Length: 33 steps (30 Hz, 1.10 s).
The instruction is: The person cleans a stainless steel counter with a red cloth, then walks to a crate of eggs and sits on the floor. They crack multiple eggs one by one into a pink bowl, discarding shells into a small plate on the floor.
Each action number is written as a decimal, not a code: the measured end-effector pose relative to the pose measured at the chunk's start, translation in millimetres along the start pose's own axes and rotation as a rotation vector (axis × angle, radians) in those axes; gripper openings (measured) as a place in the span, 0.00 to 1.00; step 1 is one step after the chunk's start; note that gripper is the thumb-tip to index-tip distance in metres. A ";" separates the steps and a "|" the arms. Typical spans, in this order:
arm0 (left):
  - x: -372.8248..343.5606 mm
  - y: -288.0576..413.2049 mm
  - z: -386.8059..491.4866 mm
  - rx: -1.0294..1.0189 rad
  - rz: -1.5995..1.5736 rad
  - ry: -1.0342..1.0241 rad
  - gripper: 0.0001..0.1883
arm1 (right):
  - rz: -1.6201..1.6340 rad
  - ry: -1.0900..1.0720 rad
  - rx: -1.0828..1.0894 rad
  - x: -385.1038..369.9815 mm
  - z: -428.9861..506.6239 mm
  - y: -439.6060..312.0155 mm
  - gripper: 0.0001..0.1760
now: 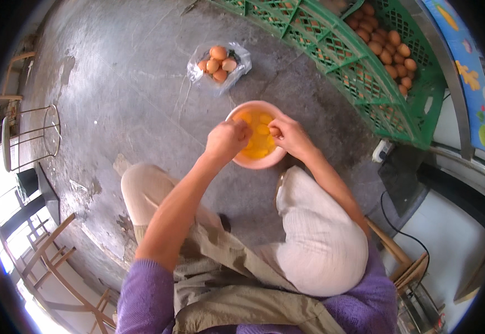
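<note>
A round pink bowl (259, 164) stands on the floor before me, holding several raw egg yolks (263, 129) in egg white. Over its right rim, my right hand (290, 135) grips a brown egg or piece of eggshell (275, 131) between thumb and fingers; whether it is whole cannot be told. My left hand (229, 140) is over the left rim with its fingers curled in, and what lies inside them is hidden. Beyond the bowl, a clear plastic bag (242, 71) lies spread on the floor with brown eggshells (219, 75) in it.
Green plastic crates (342, 62) at the upper right hold many brown eggs (386, 52). A white power socket block (381, 151) and a black cable (405, 234) lie at the right. A stool (29, 137) and a wooden chair (54, 267) stand at the left. My knees flank the near floor.
</note>
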State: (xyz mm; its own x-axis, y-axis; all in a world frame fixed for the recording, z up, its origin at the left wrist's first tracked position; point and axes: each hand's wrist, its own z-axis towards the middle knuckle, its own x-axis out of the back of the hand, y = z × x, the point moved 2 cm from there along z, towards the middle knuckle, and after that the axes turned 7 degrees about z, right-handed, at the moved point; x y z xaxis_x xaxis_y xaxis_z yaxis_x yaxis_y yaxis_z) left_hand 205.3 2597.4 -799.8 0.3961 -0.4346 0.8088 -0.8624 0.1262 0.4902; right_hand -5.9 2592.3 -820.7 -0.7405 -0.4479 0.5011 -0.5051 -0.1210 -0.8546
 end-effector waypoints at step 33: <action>29.7 -29.5 -21.6 0.274 -1.321 -0.255 0.22 | -0.478 0.311 -0.564 327.9 -0.7 2.1 0.19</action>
State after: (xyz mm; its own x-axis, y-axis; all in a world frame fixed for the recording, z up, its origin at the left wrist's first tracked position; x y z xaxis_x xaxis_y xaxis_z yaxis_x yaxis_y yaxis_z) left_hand 249.2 2600.0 -783.2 0.9212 -0.2468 -0.3008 0.0613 -0.6713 0.7386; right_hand -250.0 2445.8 -658.1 -0.4350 -0.1835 0.8815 -0.8852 0.2662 -0.3814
